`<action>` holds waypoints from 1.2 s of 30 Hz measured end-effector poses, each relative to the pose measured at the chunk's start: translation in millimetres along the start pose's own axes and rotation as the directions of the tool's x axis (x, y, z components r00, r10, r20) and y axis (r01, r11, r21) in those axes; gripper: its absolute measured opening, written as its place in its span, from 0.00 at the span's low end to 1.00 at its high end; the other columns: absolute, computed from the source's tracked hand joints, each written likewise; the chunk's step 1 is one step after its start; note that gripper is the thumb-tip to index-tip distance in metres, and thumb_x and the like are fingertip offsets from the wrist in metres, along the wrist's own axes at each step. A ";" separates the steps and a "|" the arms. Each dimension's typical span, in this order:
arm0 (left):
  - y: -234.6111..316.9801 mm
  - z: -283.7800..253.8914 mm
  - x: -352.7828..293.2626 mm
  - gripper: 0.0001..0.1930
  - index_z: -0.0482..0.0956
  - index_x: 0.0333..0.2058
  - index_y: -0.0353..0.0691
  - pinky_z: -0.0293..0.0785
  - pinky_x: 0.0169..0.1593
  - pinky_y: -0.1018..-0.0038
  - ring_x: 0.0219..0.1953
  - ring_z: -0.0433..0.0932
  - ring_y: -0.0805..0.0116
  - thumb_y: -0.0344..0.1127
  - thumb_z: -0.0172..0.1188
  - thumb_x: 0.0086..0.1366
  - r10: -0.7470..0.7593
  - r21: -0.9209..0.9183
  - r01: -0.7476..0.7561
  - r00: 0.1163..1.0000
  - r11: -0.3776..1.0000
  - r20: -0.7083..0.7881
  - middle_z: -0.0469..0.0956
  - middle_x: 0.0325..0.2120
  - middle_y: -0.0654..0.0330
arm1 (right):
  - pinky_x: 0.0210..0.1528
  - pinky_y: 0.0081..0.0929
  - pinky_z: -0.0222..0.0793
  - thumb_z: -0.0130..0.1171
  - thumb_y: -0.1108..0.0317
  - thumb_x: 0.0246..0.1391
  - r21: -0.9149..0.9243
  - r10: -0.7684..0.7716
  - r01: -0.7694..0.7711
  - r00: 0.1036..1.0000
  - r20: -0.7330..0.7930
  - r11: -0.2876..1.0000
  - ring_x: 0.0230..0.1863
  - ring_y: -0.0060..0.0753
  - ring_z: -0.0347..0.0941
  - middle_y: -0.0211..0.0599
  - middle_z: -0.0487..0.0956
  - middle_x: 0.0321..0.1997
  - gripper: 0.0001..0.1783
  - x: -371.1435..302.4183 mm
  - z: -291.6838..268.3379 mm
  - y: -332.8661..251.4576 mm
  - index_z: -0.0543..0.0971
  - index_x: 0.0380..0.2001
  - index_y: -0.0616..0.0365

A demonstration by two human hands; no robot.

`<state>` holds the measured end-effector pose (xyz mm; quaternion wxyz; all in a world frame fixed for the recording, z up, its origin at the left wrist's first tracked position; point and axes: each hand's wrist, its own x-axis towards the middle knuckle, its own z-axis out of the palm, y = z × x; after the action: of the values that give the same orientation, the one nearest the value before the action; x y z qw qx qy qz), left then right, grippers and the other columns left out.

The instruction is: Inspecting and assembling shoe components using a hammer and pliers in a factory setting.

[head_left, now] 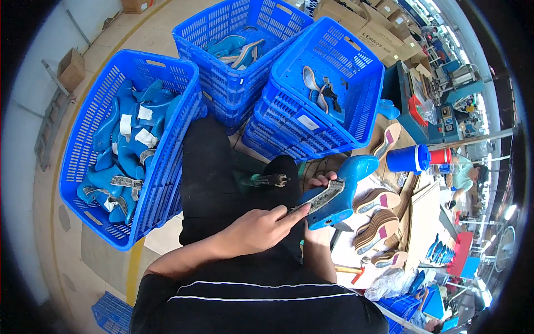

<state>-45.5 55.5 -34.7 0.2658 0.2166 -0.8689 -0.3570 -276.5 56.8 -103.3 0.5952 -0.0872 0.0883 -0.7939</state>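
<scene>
Left hand (261, 228): grip closed around a thin tool whose tip lies on the grey sole strip (325, 196) of the blue last — the tool itself is mostly hidden by the fingers.
Right hand (321, 181): mostly hidden under the last; only fingertips show, curled over its far edge, so it is gripping the last from below.
Last (347, 186): blue shoe form, held above the lap at centre, sole side up and tilted, toe pointing far right.
Lap: black trousers and a black shirt with thin white stripes, near the bottom edge.
Left crate (78, 167): blue, on the floor at left, filled with blue lasts bearing white and grey patches.
Far crates (334, 83): two more blue crates, stacked and tilted, far of the hands — a few lasts and sole pieces lie inside.
Desk (423, 217): right of the hands, carrying striped wedge soles (378, 222) just beside the last, and a blue cup (409, 158) farther off.
Hammer (350, 270): wooden handle, near right, below the soles.
</scene>
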 end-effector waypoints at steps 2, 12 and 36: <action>5.7 2.1 2.3 0.36 0.63 0.77 0.44 0.82 0.32 0.64 0.25 0.80 0.60 0.30 0.63 0.73 -0.082 -0.114 0.084 0.996 0.990 0.015 0.74 0.32 0.55 | 0.58 0.35 0.70 0.54 0.44 0.74 0.043 -0.014 0.013 0.999 0.029 0.999 0.47 0.36 0.75 0.39 0.79 0.46 0.27 4.3 -14.1 -5.3 0.76 0.50 0.62; 8.0 26.8 12.5 0.35 0.62 0.78 0.46 0.80 0.37 0.67 0.29 0.79 0.61 0.29 0.63 0.76 -0.055 -0.509 0.038 0.998 0.860 -0.019 0.78 0.33 0.52 | 0.57 0.35 0.70 0.58 0.57 0.73 0.221 -0.056 0.021 0.987 0.153 0.975 0.49 0.34 0.77 0.37 0.80 0.46 0.18 5.5 4.9 -16.6 0.76 0.51 0.63; 14.4 32.0 16.0 0.39 0.46 0.78 0.40 0.80 0.53 0.67 0.47 0.87 0.64 0.25 0.60 0.77 -0.293 -0.785 0.254 0.951 0.565 0.097 0.83 0.51 0.49 | 0.55 0.37 0.75 0.62 0.34 0.67 0.123 0.184 -0.147 0.907 -0.379 0.981 0.49 0.40 0.77 0.41 0.79 0.45 0.35 -19.4 67.2 23.7 0.76 0.53 0.57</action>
<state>-80.2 71.9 -38.5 0.2944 0.2167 -0.5721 -0.7342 -232.7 66.4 -44.6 0.6345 0.1071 0.1749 -0.7452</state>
